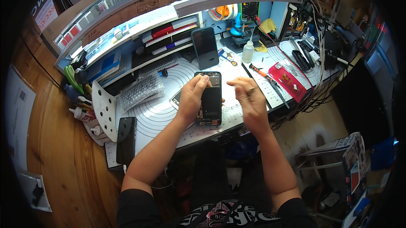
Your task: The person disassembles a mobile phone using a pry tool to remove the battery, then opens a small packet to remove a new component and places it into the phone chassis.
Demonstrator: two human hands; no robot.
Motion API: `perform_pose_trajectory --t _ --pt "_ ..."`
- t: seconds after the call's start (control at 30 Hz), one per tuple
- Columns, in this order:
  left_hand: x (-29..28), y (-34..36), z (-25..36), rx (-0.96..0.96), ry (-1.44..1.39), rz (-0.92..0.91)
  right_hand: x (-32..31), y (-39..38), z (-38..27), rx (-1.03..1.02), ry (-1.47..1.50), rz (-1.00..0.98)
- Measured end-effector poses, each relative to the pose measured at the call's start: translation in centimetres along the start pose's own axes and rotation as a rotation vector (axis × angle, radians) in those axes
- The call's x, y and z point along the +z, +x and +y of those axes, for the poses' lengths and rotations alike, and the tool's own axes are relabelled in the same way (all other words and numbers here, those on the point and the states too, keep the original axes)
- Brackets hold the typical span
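Note:
My left hand (193, 94) grips an opened smartphone (212, 106) by its left side, thumb near the top. The phone is tilted up over the desk's front, and its dark battery and circuit parts lie bare. To the right of the phone and apart from it hovers my right hand (253, 104), fingers curled and pinched together, a ring on one finger. Whatever is in that pinch, if anything, is too small to make out. A pale flat panel (174, 100) pokes out from behind my left hand on the white work mat (154, 75).
Behind, another phone (205, 47) stands upright. Bubble wrap (141, 91) and a dark phone (126, 140) lie left, near a white holed holder (104, 109). Rightward are a dropper bottle (248, 52), a screwdriver (262, 73), a red packet (287, 81) and cables.

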State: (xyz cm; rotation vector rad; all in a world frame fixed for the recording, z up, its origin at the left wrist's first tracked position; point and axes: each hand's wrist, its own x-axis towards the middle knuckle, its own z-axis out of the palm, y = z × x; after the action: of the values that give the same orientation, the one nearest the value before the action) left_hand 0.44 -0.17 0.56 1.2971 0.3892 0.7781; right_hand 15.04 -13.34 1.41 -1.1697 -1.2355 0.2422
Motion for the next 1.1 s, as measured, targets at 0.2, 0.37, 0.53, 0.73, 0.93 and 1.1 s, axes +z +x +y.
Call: perform_pose_trajectory --t 0.2,0.37,0.53,0.73,0.93,1.1 --pt "-0.6 -0.1 -1.3 0.223 0.271 0.045 1.8 0.4 0.4 -0.071 -0.219 -0.152" --pt "-0.2 -0.6 -0.8 0.291 0.449 0.018 1.6 0.8 0.5 -0.007 -0.232 -0.154" --pt "-0.4 -0.7 -1.4 0.480 0.573 0.004 1.5 0.8 0.5 -0.019 -0.216 -0.129" --pt "0.2 -0.2 -1.3 0.192 -0.054 -0.078 1.2 0.7 0.7 -0.025 -0.175 -0.116" --pt "-0.9 0.3 -2.0 -0.192 -0.401 -0.333 1.1 0.6 0.8 -0.039 -0.170 -0.134" --pt "-0.4 0.2 -1.5 -0.193 -0.323 -0.278 0.6 0.8 0.9 -0.067 -0.189 -0.199"
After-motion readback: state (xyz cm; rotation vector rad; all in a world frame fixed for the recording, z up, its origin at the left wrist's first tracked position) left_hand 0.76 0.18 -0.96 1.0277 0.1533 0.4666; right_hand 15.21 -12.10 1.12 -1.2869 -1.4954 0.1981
